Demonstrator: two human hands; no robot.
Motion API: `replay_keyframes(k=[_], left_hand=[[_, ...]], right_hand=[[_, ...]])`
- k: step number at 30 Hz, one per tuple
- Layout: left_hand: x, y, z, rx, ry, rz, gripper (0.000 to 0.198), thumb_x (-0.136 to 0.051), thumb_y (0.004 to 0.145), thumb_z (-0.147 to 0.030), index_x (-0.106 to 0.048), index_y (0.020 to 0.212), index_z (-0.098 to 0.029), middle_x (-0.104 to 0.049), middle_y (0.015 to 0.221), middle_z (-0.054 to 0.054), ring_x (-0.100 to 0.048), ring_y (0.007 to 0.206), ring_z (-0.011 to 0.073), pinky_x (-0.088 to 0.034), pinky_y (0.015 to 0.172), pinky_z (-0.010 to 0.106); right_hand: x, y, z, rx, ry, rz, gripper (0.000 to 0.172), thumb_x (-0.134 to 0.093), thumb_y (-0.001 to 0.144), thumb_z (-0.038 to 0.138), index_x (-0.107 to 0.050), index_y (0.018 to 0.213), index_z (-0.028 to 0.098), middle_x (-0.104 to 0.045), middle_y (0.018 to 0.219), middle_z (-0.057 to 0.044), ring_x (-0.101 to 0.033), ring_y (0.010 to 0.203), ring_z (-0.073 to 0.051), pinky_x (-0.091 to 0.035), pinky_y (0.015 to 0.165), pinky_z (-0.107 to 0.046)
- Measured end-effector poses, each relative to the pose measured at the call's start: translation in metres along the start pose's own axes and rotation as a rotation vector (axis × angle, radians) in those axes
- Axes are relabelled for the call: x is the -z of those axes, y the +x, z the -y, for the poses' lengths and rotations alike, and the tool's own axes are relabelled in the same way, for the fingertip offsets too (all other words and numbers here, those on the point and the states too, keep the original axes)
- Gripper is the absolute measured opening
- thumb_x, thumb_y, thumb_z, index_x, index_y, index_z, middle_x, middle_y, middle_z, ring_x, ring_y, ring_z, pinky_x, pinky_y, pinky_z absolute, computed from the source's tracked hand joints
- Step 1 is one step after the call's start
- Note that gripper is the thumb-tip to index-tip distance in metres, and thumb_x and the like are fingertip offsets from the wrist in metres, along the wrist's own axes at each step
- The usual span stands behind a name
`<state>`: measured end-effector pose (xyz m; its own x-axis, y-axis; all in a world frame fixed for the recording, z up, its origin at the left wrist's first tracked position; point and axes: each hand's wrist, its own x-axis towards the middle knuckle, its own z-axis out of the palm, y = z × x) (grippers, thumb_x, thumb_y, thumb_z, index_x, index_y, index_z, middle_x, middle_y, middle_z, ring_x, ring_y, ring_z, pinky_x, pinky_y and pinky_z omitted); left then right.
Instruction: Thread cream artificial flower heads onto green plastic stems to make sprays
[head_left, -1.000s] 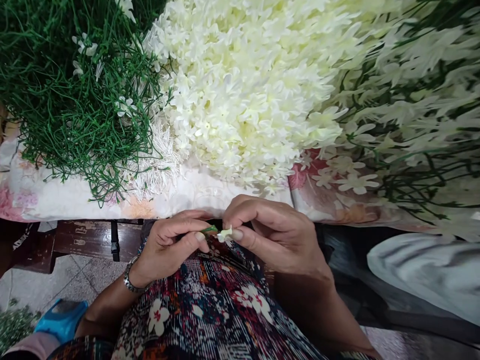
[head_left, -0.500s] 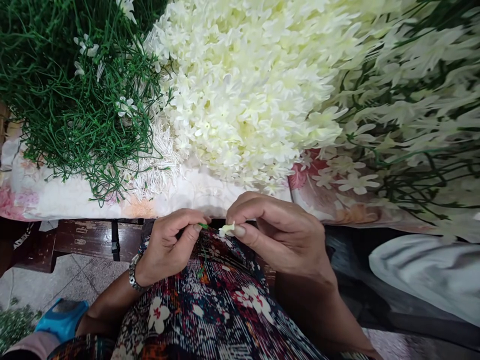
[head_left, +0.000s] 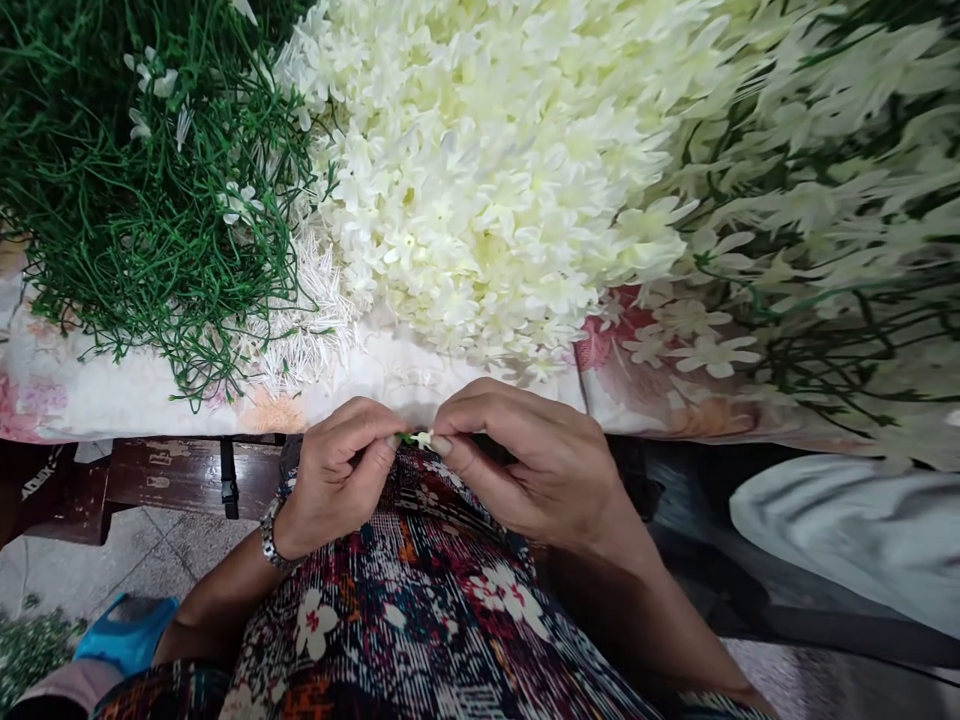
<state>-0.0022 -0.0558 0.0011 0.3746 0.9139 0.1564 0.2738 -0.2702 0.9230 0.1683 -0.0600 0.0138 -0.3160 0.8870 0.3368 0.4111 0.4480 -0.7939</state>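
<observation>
Thumb and forefinger of my left hand [head_left: 346,468] pinch a green artificial flower stem [head_left: 406,437], its tip showing between the fingers. My right hand [head_left: 529,460] pinches a small pale artificial flower [head_left: 424,439], mostly covered by the fingertips. Stem and flower meet between the two hands, just off the table's front edge. Beyond my hands lies a large heap of cream-white flowers [head_left: 487,200]. A tangle of green stems [head_left: 150,240] sits to the left, with thin white stamen-like pieces [head_left: 319,325] between the two heaps.
A floral-patterned cloth [head_left: 135,400] covers the table. At the right, white flowers on green stems [head_left: 840,230] spread over the table. Below are a wooden bench [head_left: 172,480], a blue object [head_left: 127,635] and pale grey fabric [head_left: 847,540].
My right hand has moved left with the flower, closing the gap to the stem in my left hand. The flower now touches the stem's tip.
</observation>
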Motion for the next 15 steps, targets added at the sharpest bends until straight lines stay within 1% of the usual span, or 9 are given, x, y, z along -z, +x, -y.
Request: replay_keyframes(k=[4, 8, 12, 15], left_hand=[[-0.0021, -0.0014, 0.0034, -0.017, 0.05, -0.002, 0.018, -0.049, 0.075, -0.005, -0.059, 0.087, -0.014, -0.055, 0.069, 0.001, -0.05, 0.062, 0.0073, -0.042, 0.055, 0.02], [-0.0024, -0.0009, 0.0052, -0.058, 0.13, 0.007, 0.017, -0.049, 0.075, -0.006, -0.059, 0.086, -0.014, -0.054, 0.066, 0.0, -0.049, 0.059, 0.007, -0.041, 0.054, 0.02], [-0.0005, 0.0013, 0.0052, -0.049, 0.192, 0.071, 0.014, -0.047, 0.076, -0.008, -0.059, 0.082, -0.013, -0.049, 0.06, -0.002, -0.044, 0.055, 0.0069, -0.037, 0.051, 0.02], [-0.0001, 0.0025, 0.0057, -0.039, 0.198, 0.118, 0.013, -0.046, 0.076, -0.008, -0.058, 0.077, -0.013, -0.044, 0.057, -0.003, -0.042, 0.055, 0.007, -0.034, 0.05, 0.02]], right_hand=[[-0.0011, -0.0007, -0.0024, 0.018, -0.082, 0.028, 0.009, -0.051, 0.073, 0.01, -0.052, 0.08, 0.015, -0.055, 0.07, -0.003, -0.049, 0.066, -0.01, -0.043, 0.06, -0.023], [-0.0013, -0.0002, -0.0029, 0.042, -0.153, 0.054, 0.007, -0.05, 0.074, 0.01, -0.052, 0.079, 0.014, -0.055, 0.071, -0.004, -0.05, 0.067, -0.011, -0.043, 0.061, -0.023], [-0.0007, 0.0011, -0.0027, 0.051, -0.197, 0.091, 0.005, -0.049, 0.075, 0.011, -0.052, 0.079, 0.014, -0.055, 0.071, -0.005, -0.05, 0.069, -0.011, -0.044, 0.062, -0.024], [-0.0017, 0.0016, -0.004, 0.047, -0.184, 0.105, 0.005, -0.049, 0.076, 0.011, -0.051, 0.079, 0.014, -0.054, 0.071, -0.004, -0.05, 0.068, -0.011, -0.043, 0.061, -0.023]])
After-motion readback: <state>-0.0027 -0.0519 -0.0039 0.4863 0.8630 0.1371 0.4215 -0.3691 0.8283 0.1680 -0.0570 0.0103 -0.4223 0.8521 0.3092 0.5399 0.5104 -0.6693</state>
